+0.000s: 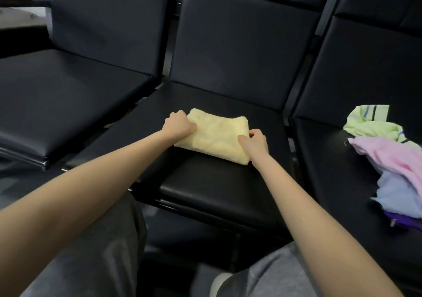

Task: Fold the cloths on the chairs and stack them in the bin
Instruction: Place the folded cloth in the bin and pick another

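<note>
A folded yellow cloth (pixel 217 134) lies on the seat of the middle black chair (pixel 217 187). My left hand (pixel 179 125) grips its left edge, thumb on top and fingers curled under. My right hand (pixel 255 141) pinches the cloth's right edge near the front corner. On the right chair's seat (pixel 331 159) sits a loose pile of unfolded cloths: a green striped one (pixel 370 125), a pink one (pixel 392 157), a pale blue one (pixel 397 193) and a purple one (pixel 402 221) at the bottom. No bin is in view.
The left black chair (pixel 68 95) has a bare seat. A grey object (pixel 18 20) stands at the far left behind it. My knees in grey trousers (pixel 91 262) are close to the front edge of the middle chair.
</note>
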Demonstrator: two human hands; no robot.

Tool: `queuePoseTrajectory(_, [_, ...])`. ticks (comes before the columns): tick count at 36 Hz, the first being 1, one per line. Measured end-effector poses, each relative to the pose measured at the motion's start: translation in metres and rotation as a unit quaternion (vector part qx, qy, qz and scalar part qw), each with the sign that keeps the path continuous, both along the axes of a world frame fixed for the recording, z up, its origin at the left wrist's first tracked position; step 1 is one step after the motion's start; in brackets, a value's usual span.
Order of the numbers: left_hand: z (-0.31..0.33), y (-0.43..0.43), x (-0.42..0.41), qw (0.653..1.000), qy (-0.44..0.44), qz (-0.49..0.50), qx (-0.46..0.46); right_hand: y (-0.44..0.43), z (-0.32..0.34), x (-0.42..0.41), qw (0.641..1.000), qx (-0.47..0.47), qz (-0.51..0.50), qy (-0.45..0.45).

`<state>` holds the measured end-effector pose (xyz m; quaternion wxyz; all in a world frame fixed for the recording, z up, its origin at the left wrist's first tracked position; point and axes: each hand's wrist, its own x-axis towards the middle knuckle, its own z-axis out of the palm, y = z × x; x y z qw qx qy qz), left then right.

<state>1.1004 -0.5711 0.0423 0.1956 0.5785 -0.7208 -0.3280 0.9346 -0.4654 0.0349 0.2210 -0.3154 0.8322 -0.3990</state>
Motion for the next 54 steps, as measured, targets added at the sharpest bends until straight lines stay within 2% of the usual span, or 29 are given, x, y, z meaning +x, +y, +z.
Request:
queuePoseTrajectory(2, [0.001,0.005,-0.001,0.999,-0.033,0.012,0.017,0.000,-0.001,0.000,1.000,0.025,-0.006,-0.002])
queuePoseTrajectory(4, [0.002,0.006,-0.002,0.999,-0.027,-0.001,0.036,-0.001,0.000,0.001,0.999,0.024,-0.003,-0.045])
queuePoseTrajectory(8, [0.006,0.010,-0.005,0.997,0.033,-0.009,0.075,-0.001,0.008,0.002,0.989,0.024,0.005,-0.142])
queuePoseTrajectory(12, [0.009,0.015,-0.007,0.984,0.100,0.002,0.149,0.001,0.009,-0.002,0.985,0.038,0.009,-0.170])
queuePoseTrajectory(17, [0.013,0.022,-0.009,0.934,0.217,0.017,0.283,0.004,0.010,-0.012,0.978,0.035,0.012,-0.206])
queuePoseTrajectory(22, [0.019,0.025,-0.004,0.885,0.300,-0.013,0.357,0.012,0.013,-0.015,0.963,-0.052,0.050,-0.261])
queuePoseTrajectory(25, [0.019,0.028,-0.005,0.865,0.313,-0.036,0.391,0.017,0.015,-0.017,0.962,-0.068,0.055,-0.258])
queuePoseTrajectory(29, [0.016,0.035,-0.008,0.859,0.302,-0.036,0.411,0.024,0.016,-0.018,0.966,-0.046,0.027,-0.254])
queuePoseTrajectory(34, [0.017,0.045,-0.012,0.833,0.356,-0.044,0.422,0.042,0.018,-0.026,0.973,-0.070,0.004,-0.218])
queuePoseTrajectory(39, [0.041,0.066,-0.035,0.837,0.350,-0.091,0.412,0.078,0.038,-0.043,0.976,-0.111,-0.004,-0.187])
queuePoseTrajectory(44, [0.072,0.110,-0.077,0.837,0.338,-0.159,0.400,0.137,0.058,-0.079,0.976,-0.150,-0.046,-0.149])
queuePoseTrajectory(48, [0.083,0.159,-0.113,0.819,0.329,-0.216,0.417,0.197,0.068,-0.105,0.977,-0.154,-0.100,-0.112])
queuePoseTrajectory(54, [0.076,0.244,-0.157,0.784,0.312,-0.247,0.476,0.296,0.068,-0.131,0.963,-0.170,-0.127,-0.164])
